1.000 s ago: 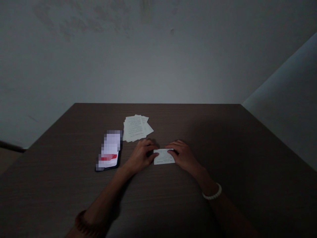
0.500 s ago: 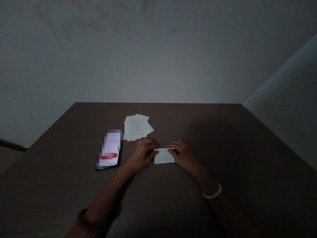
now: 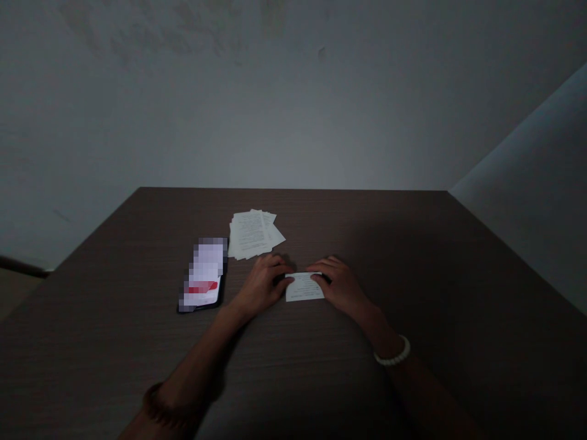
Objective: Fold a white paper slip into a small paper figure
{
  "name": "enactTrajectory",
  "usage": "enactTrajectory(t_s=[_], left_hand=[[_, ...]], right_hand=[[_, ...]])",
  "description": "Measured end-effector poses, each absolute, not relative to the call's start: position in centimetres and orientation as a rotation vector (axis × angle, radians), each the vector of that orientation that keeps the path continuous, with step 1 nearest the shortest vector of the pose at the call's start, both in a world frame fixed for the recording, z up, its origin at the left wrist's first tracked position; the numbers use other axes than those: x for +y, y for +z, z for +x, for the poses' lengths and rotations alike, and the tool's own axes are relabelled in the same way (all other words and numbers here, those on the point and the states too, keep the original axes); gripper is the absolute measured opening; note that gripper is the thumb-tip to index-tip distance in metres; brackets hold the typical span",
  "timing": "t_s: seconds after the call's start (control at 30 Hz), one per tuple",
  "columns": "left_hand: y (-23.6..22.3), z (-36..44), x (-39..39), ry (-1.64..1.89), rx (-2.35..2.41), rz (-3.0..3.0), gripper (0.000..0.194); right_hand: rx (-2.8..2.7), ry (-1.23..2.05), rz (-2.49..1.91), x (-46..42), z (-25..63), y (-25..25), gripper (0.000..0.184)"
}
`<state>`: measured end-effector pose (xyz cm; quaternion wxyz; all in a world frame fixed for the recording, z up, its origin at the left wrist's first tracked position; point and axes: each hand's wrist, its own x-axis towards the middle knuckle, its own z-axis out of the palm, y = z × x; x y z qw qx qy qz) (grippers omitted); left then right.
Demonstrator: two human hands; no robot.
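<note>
A small white sheet of printed paper (image 3: 304, 288) lies on the dark brown table, apparently folded, with its upper edge between my two hands. My left hand (image 3: 265, 283) grips its upper left corner, thumb on top and fingers curled behind. On the other side, my right hand (image 3: 340, 285) pinches the upper right part in the same way. Lines of print show on the paper, too small to read. Just beyond my left hand lies a loose stack of printed paper sheets (image 3: 251, 235), fanned out unevenly.
A smartphone (image 3: 204, 272) with a lit, blurred screen lies left of my left hand, close to the stack. The wooden table (image 3: 293, 379) reaches back to a grey wall (image 3: 293, 110). A pale slanted surface (image 3: 541, 146) rises on the right.
</note>
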<state>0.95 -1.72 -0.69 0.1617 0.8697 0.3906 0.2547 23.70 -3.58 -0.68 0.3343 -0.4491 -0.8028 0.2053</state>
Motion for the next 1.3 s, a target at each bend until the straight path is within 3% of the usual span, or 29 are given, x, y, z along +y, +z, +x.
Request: enactTrajectory(t_s=[0.43,0.87,1.3], left_hand=[[-0.7,1.0,-1.7,0.741,1.105,2.48,0.015],[0.4,1.4,-2.5,0.676,1.13,2.615,0.017],[1.1,1.5,-2.8,0.55,1.157,2.714,0.02]], right_hand=[[-2.097,0.527,-1.162,-3.5,23.7,-0.9,0.019],[-2.282,0.282,-1.205,-4.1,23.7,0.2,0.029],[-2.324,0.175,-1.237,-4.1,23.7,0.1,0.025]])
